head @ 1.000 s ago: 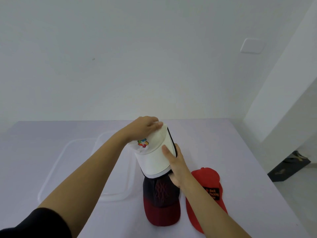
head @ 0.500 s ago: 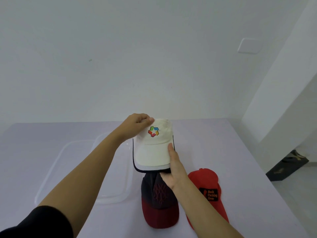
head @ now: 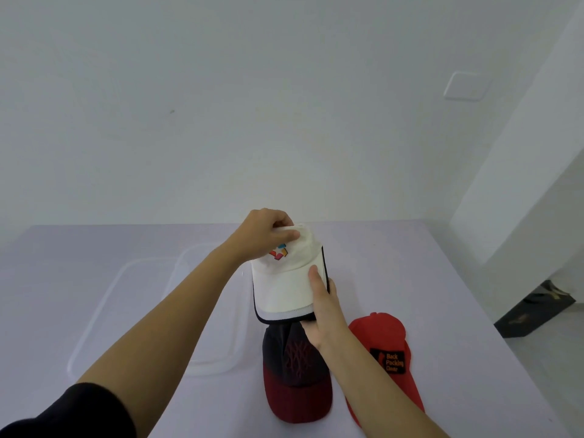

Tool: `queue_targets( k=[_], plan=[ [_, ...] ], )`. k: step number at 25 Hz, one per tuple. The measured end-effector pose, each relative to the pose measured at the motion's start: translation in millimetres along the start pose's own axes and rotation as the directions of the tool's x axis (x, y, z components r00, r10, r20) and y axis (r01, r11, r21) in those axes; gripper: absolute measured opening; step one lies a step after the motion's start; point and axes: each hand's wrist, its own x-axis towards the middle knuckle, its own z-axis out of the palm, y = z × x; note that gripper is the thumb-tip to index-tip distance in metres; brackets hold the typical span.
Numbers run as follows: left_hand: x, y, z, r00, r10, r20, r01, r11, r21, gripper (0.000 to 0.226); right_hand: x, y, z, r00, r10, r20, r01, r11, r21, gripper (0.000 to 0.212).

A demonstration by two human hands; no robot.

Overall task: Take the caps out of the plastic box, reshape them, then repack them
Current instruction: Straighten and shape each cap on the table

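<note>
Plain indoor room, kind not determinable: bare white wall (head: 221, 121) on the far side, with one blank white switch plate (head: 464, 86) at far right. Table (head: 94, 248) with pale lilac top set against that wall. White wall corner (head: 521, 169) projecting at right, with light floor (head: 553, 374) and a dark object (head: 534, 311) at its foot.

Single head-worn wide-angle view from above the near edge of the worktop (head: 395, 257), facing forward and slightly down toward the far wall (head: 221, 105); close range on the white cap (head: 281, 289) mid-frame.
</note>
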Motion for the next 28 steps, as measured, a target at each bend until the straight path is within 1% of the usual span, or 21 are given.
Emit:
queue_targets(
  k=[4, 6, 8, 11, 15, 18, 20, 22, 24, 25, 26, 28],
  plan=[
    [3, 4, -4, 0.998, -0.039, 0.047, 0.035, 0.997, 0.073, 0.036, -1, -1, 1, 0.999, -0.035, 0.014, 0.035, 0.999, -0.024, 0.024],
    [4, 6, -2, 0.998, -0.050, 0.045, 0.044, 0.992, 0.120, 0.043, -1, -4, 1, 0.998, -0.058, -0.003, 0.058, 0.997, -0.055, 0.018],
    [4, 6, -2, 0.999, -0.019, 0.032, 0.016, 0.994, 0.112, 0.040, -1, -7, 1, 0.997, -0.074, -0.019, 0.072, 0.994, -0.078, 0.018],
    [0, 8, 2, 0.999, 0.017, 0.027, -0.018, 0.999, 0.050, 0.013, 0, -9, -2, 0.995, -0.090, -0.034, 0.088, 0.994, -0.072, 0.017],
    [-1, 13, 6, 0.999, -0.016, 0.028, 0.015, 0.999, 0.030, 0.014, -3, -6, -3, 0.993, -0.113, -0.011, 0.112, 0.989, -0.098, 0.014],
    [2, 15, -1, 0.990, -0.072, 0.121, 0.068, 0.997, 0.041, 0.038, -3, -2, -3, 0.991, -0.131, 0.019, 0.132, 0.983, -0.128, 0.017],
    [2, 14, -5, 0.983, -0.090, 0.163, 0.075, 0.993, 0.093, 0.044, -2, -1, -3, 0.990, -0.138, 0.020, 0.139, 0.980, -0.140, 0.016],
    [0, 15, -7, 0.991, -0.062, 0.119, 0.046, 0.990, 0.132, 0.037, -1, -2, -3, 0.990, -0.143, 0.019, 0.144, 0.980, -0.137, 0.016],
    [0, 15, -6, 0.997, -0.044, 0.062, 0.040, 0.998, 0.053, 0.021, 1, -3, -4, 0.988, -0.154, 0.011, 0.154, 0.978, -0.141, 0.019],
    [-1, 15, -5, 0.997, -0.045, 0.056, 0.043, 0.999, 0.032, 0.020, 2, -3, -4, 0.987, -0.160, 0.008, 0.160, 0.976, -0.148, 0.020],
    [-2, 16, -5, 0.997, -0.036, 0.069, 0.033, 0.998, 0.054, 0.020, 3, -3, -5, 0.987, -0.163, 0.005, 0.162, 0.975, -0.155, 0.020],
    [0, 15, -3, 0.991, -0.035, 0.129, 0.022, 0.995, 0.102, 0.029, 2, 0, -7, 0.988, -0.155, 0.011, 0.155, 0.976, -0.154, 0.020]
  ],
)
